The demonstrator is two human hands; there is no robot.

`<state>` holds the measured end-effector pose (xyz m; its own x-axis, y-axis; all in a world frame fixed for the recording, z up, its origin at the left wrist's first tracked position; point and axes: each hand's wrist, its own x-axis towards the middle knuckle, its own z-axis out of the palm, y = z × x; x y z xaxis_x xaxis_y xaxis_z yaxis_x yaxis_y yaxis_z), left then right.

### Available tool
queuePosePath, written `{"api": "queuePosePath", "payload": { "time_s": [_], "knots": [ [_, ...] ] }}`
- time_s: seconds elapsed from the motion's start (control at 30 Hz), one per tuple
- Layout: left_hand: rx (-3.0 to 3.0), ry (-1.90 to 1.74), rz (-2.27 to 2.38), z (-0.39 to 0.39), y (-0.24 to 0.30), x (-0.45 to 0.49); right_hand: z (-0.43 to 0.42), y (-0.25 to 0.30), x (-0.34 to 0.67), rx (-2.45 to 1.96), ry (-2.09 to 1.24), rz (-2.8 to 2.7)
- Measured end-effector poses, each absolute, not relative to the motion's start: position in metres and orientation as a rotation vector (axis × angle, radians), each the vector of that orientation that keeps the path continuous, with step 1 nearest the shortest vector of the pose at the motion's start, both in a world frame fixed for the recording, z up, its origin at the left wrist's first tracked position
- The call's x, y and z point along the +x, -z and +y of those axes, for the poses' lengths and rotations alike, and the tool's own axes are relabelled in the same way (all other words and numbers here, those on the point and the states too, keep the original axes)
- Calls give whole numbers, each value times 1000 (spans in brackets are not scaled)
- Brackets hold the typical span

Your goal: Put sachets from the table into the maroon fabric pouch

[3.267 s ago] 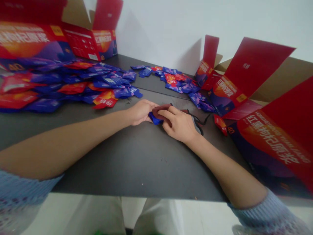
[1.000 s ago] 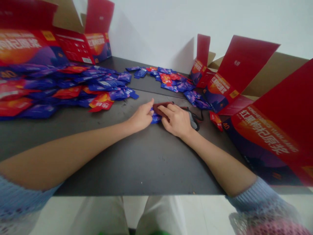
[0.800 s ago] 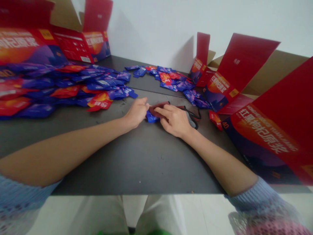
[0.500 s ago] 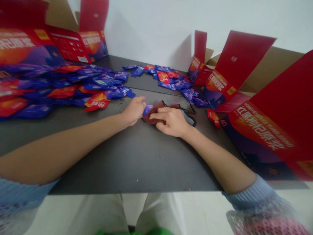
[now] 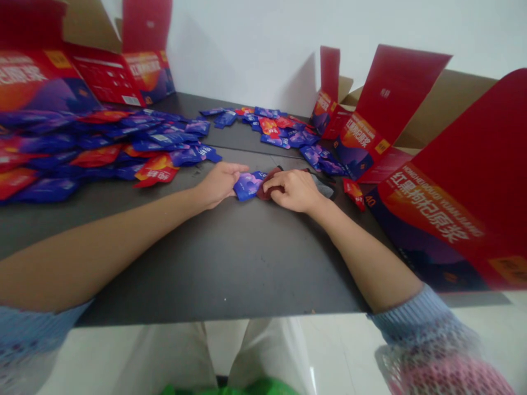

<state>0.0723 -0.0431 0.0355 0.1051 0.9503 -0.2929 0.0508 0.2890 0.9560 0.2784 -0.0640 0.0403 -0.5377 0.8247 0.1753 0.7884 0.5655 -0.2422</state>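
- Blue sachet [image 5: 248, 185]: landmark, flat on the dark counter [image 5: 230, 258], mid-way between both hands.
- Left hand [image 5: 218, 182]: just left of the sachet, fingers closed on its left edge, apparently to keep it steady.
- Right hand [image 5: 293, 190]: just right of the sachet, curled and pressing down on a dark red cloth pouch [image 5: 267, 189] that touches it.
- Loose sachets [image 5: 102, 145]: heaped well left and behind.
- Red cartons [image 5: 444, 208]: open, well right.

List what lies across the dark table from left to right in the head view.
Big heap of blue and red sachets → left hand → blue sachet → dark red cloth pouch → right hand → open red cartons.
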Motion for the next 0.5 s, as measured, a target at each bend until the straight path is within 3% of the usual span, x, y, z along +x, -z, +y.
{"api": "queuePosePath", "payload": {
  "time_s": [0.33, 0.5],
  "knots": [
    [1037, -861, 1338, -42, -39, 76, -49, -29, 297, -1951, 70, -2174],
    [1058, -914, 1359, -38, -28, 74, -54, -27, 296, -1907, 104, -2082]
  ]
}}
